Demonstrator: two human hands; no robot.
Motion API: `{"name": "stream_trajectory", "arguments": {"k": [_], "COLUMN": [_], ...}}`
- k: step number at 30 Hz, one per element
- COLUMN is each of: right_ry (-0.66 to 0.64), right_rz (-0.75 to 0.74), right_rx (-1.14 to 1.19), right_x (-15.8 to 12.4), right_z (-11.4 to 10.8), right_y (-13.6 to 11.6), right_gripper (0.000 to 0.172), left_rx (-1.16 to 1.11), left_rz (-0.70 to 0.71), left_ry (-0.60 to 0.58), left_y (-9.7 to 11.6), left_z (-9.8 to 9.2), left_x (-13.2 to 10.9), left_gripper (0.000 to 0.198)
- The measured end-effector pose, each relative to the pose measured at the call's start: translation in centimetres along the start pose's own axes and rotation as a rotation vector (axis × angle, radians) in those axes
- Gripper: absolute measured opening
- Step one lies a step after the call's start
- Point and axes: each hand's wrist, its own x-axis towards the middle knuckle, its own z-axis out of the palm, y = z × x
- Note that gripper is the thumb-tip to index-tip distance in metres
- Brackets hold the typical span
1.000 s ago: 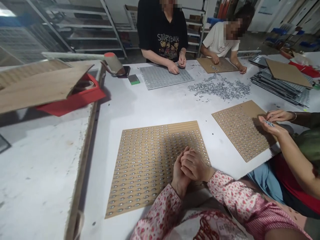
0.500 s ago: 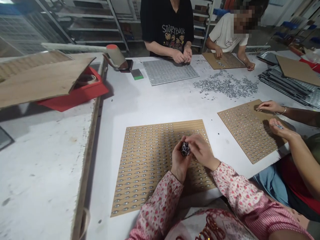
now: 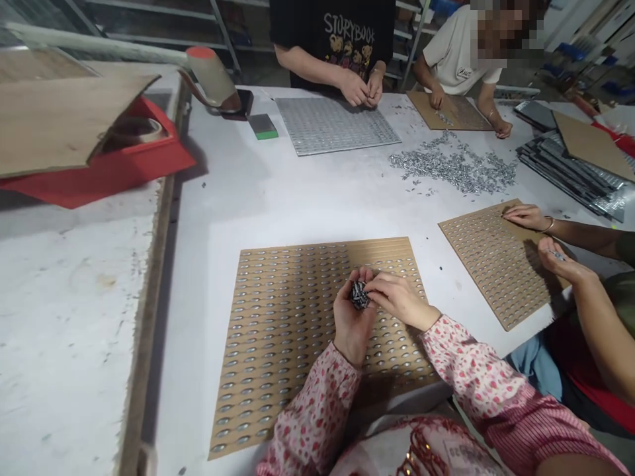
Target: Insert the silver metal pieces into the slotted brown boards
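My left hand (image 3: 353,330) is cupped, palm up, around a heap of small silver oval metal pieces (image 3: 359,295). From the right, my right hand (image 3: 401,301) reaches over with its fingertips pinched at the edge of this heap; whether a piece is between them is hidden. Both hands hover above a brown board (image 3: 292,301) covered with rows of similar silver ovals set in slots. Along its top right, a strip of the board shows bare grooves. My hands and sleeves cover part of its middle and right side.
A loose pile of silver pieces (image 3: 454,165) lies across the white table (image 3: 238,205). Co-workers' hands work at another brown board (image 3: 496,271), a silver-filled board (image 3: 332,129) and a farther board (image 3: 456,112). A red tray (image 3: 163,165) and stacked panels (image 3: 570,172) flank the table.
My view has shifted a little. The fingers of my right hand have drawn together at the heap, and my left palm has tipped open, showing more of the pieces.
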Motion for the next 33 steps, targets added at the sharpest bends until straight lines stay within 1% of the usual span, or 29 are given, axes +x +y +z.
{"name": "stream_trajectory", "arguments": {"k": [2,4,6,8,11,13,14,15,17,19,22,25,29,33], "right_ry": [-0.003,0.012,0.046,0.098,0.219,0.272,0.278,0.274,0.244,0.196,0.088,0.011,-0.023,-0.027], "right_rz": [-0.019,-0.018,0.033,0.145,0.373,0.483,0.508,0.511,0.475,0.426,0.366,0.310,0.232,0.182], "right_rx": [0.028,0.062,0.123,0.250,0.606,0.806,0.842,0.830,0.712,0.564,0.378,0.216,0.036,-0.071], "right_x": [0.2,0.5,0.9,1.2,1.9,2.8,3.3,3.8,4.9,6.0,7.1,7.8,8.0,8.0], "right_z": [0.2,0.3,0.4,0.8,1.5,2.0,2.1,2.2,2.2,2.1,2.2,2.4,2.6,2.9], "right_y": [0.0,-0.2,-0.4,-0.4,0.5,1.6,2.3,2.9,3.9,4.6,4.9,4.9,4.9,5.3], "right_gripper": [0.016,0.014,0.012,0.011,0.018,0.024,0.025,0.025,0.022,0.017,0.011,0.009,0.012,0.014], "left_rx": [-0.020,-0.042,-0.049,-0.038,-0.021,-0.023,-0.024,-0.020,-0.002,0.024,0.039,0.022,-0.001,-0.013], "left_rz": [0.032,0.045,0.054,0.065,0.069,0.042,0.029,0.021,0.031,0.058,0.093,0.105,0.101,0.100], "left_ry": [0.023,0.021,0.025,0.058,0.111,0.099,0.084,0.070,0.064,0.098,0.159,0.182,0.184,0.185], "left_y": [0.3,0.5,0.6,0.8,1.2,1.5,1.5,1.6,1.6,1.5,1.4,1.4,1.5,1.6], "left_z": [0.3,0.5,0.7,0.8,0.7,0.6,0.5,0.4,0.3,0.4,0.5,0.5,0.5,0.5], "left_x": [-0.1,-0.2,-0.2,-0.3,-0.4,-0.5,-0.6,-0.7,-0.7,-0.7,-0.5,-0.3,-0.3,-0.4], "left_gripper": [0.030,0.031,0.030,0.027,0.022,0.021,0.021,0.021,0.022,0.021,0.021,0.021,0.022,0.021]}}
